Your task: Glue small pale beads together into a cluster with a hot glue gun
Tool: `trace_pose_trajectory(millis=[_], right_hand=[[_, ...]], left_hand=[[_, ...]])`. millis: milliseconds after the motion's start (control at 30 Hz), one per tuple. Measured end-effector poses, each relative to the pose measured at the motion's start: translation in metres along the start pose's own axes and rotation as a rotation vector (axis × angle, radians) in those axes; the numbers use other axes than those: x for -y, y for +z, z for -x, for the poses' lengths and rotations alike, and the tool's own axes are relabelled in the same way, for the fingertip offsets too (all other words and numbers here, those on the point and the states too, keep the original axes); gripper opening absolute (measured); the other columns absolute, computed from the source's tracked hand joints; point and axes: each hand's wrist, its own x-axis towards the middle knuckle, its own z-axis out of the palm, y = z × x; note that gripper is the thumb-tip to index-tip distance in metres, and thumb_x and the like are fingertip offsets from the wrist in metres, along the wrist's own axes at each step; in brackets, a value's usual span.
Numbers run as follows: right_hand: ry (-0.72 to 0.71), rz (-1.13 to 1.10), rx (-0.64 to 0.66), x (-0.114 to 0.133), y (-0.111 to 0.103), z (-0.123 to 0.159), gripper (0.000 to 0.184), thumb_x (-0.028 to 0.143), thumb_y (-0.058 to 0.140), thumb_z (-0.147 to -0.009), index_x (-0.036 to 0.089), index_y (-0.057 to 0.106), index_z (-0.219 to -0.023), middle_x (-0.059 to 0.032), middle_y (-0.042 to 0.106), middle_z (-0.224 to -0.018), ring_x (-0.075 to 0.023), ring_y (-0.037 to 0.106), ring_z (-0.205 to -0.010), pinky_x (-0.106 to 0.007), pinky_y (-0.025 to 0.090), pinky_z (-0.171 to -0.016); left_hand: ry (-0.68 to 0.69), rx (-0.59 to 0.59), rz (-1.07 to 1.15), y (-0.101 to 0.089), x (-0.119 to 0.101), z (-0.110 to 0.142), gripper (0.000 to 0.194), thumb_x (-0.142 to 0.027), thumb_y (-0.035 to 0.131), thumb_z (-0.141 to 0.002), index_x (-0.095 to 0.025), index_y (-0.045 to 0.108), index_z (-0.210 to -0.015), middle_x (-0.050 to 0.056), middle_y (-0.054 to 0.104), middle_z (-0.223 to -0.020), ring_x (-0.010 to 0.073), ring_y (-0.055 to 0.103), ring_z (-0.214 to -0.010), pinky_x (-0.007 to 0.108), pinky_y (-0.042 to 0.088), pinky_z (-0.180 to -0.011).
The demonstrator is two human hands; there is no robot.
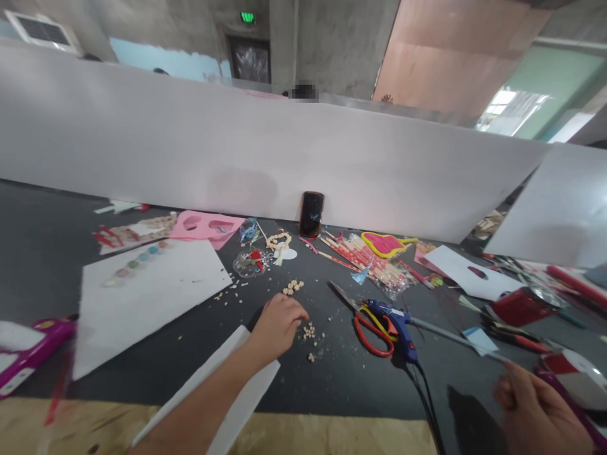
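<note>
The left hand [277,327] sits on the black table top [42,253], close to a small pile of little tan beads [308,330]. Its fingers curl down and look half shut. I cannot tell if it is pinching a bead, because the fingers hide what is under them. The pile is just beside the fingertips, and a second pile [293,287] lies a bit farther up. A short string of beads [278,240] lies farther up still. Loose crumbs dot the table all around. Under the left arm lies a long strip of white paper [239,385].

The right hand [538,411] is low at the right edge, a bit blurry, with its fingers loosely bent. I see nothing in it, but I cannot tell for sure. It is nearest to a blue hot glue gun [396,322], which lies on red-handled scissors [372,335].

The beads are tiny and loose, so slow fingers and a soft touch look best here, as a quick bump could send them rolling
</note>
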Motion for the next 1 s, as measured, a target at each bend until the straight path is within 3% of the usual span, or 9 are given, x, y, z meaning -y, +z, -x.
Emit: trace_pose_trajectory(millis=[100,200,267,333,433,500,633,800,1000], right_hand=[[0.047,0.107,-0.022,0.007,-0.01,0.004,0.026,0.046,0.051,-0.07,0.02,0.055,-0.071,0.0005,0.052,-0.053,-0.0144,0.046,-0.042,-0.027,0.037,-0.043],[-0.048,0.177,0.098,0.001,-0.008,-0.002,0.031,0.049,0.049,-0.067,0.02,0.057,-0.071,-0.0033,0.059,-0.056,-0.0212,0.056,-0.054,-0.031,0.043,-0.052],[-0.2,0.178,0.213,-0.01,-0.001,-0.011,0.036,0.05,0.049,-0.064,0.019,0.059,-0.079,-0.0077,0.066,-0.07,-0.027,0.061,-0.07,-0.035,0.046,-0.062],[-0.445,0.128,0.264,-0.022,0.007,-0.021,0.047,0.049,0.05,-0.062,0.017,0.057,-0.097,-0.0125,0.065,-0.099,-0.031,0.058,-0.095,-0.039,0.044,-0.078],[-0.644,0.175,0.262,-0.028,0.016,-0.028,0.052,0.049,0.052,-0.064,0.016,0.056,-0.104,-0.0141,0.06,-0.111,-0.0327,0.051,-0.107,-0.044,0.038,-0.087],[-0.582,0.21,0.37,-0.022,0.022,-0.027,0.045,0.049,0.052,-0.066,0.018,0.059,-0.098,-0.0112,0.066,-0.097,-0.0299,0.059,-0.093,-0.039,0.046,-0.077],[-0.421,0.23,0.635,0.0,0.038,-0.018,0.043,0.052,0.046,-0.073,0.019,0.06,-0.097,-0.0068,0.07,-0.081,-0.0221,0.064,-0.067,-0.029,0.048,-0.057],[-0.425,0.235,0.664,0.021,0.064,-0.016,0.046,0.054,0.047,-0.072,0.017,0.061,-0.096,-0.0069,0.07,-0.081,-0.0226,0.064,-0.071,-0.03,0.047,-0.061],[-0.439,0.218,0.662,0.033,0.078,-0.015,0.038,0.053,0.054,-0.068,0.018,0.064,-0.078,-0.004,0.067,-0.067,-0.0226,0.061,-0.065,-0.028,0.042,-0.056]], left_hand=[[-0.005,0.01,-0.006,0.0,0.0,0.0,0.018,-0.017,0.048,-0.078,-0.023,0.064,-0.084,0.001,0.065,-0.088,0.0185,0.05,-0.088,0.033,0.036,-0.081],[-0.03,0.003,-0.012,-0.002,-0.002,-0.001,0.017,-0.028,0.049,-0.081,-0.023,0.065,-0.08,0.002,0.065,-0.086,0.0183,0.051,-0.086,0.032,0.036,-0.079],[-0.047,0.004,-0.022,-0.004,-0.004,-0.002,0.027,-0.036,0.046,-0.083,-0.022,0.066,-0.071,0.002,0.066,-0.083,0.0181,0.052,-0.085,0.031,0.036,-0.078],[-0.066,-0.004,-0.028,-0.006,-0.004,-0.003,0.036,-0.04,0.043,-0.084,-0.021,0.065,-0.063,0.003,0.066,-0.084,0.0186,0.052,-0.086,0.032,0.037,-0.078],[-0.098,-0.037,-0.01,-0.006,-0.004,-0.003,0.028,-0.035,0.047,-0.081,-0.021,0.066,-0.066,0.003,0.065,-0.089,0.02,0.052,-0.09,0.033,0.037,-0.082],[-0.114,-0.053,0.01,-0.006,-0.003,-0.003,0.018,-0.027,0.049,-0.08,-0.023,0.066,-0.078,0.002,0.065,-0.092,0.0202,0.053,-0.091,0.033,0.037,-0.084],[-0.135,-0.086,0.01,-0.004,0.0,-0.002,0.028,-0.011,0.042,-0.078,-0.023,0.062,-0.094,0.003,0.063,-0.099,0.0205,0.051,-0.096,0.034,0.037,-0.086],[-0.129,-0.062,-0.013,-0.005,0.002,-0.002,0.032,-0.006,0.041,-0.075,-0.022,0.063,-0.092,0.003,0.063,-0.099,0.0203,0.051,-0.095,0.034,0.037,-0.084],[-0.088,0.018,-0.073,-0.005,0.002,0.001,0.029,-0.007,0.046,-0.073,-0.025,0.064,-0.087,0.002,0.064,-0.094,0.0215,0.047,-0.095,0.038,0.033,-0.082]])
